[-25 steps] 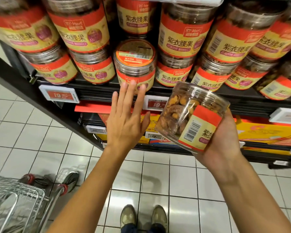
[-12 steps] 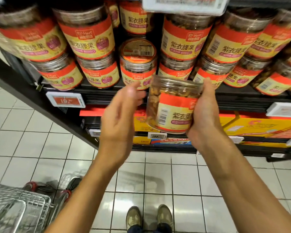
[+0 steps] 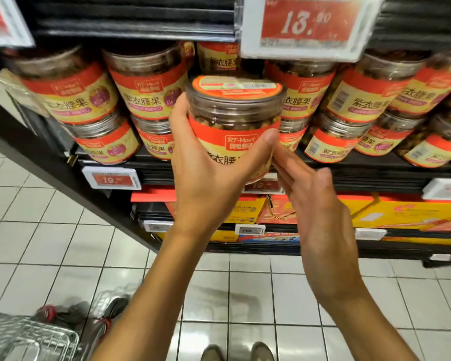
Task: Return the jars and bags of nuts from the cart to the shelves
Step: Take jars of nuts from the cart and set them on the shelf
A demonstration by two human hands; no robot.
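- Holding the jar (image 3: 235,113) upright: left hand (image 3: 206,178) wraps it from the left, thumb across the front label, fingers curled round the far side.
- Right hand (image 3: 313,204) is flat, fingers straight and together, tips against the jar's lower right edge. Not gripping.
- Jar look: clear ribbed plastic, brown nuts visible through the upper band, red-over-yellow wrap label with dark characters, orange round sticker on the lid.
- Position: in front of the shelf (image 3: 349,175), in the gap between the stacked jars (image 3: 146,97), level with their upper tier. Base is hidden by the hands, so I cannot tell whether it rests on anything.
- Price tag (image 3: 307,24) hangs just above it.
- Cart (image 3: 29,340) at lower left on the tiled floor (image 3: 50,243).
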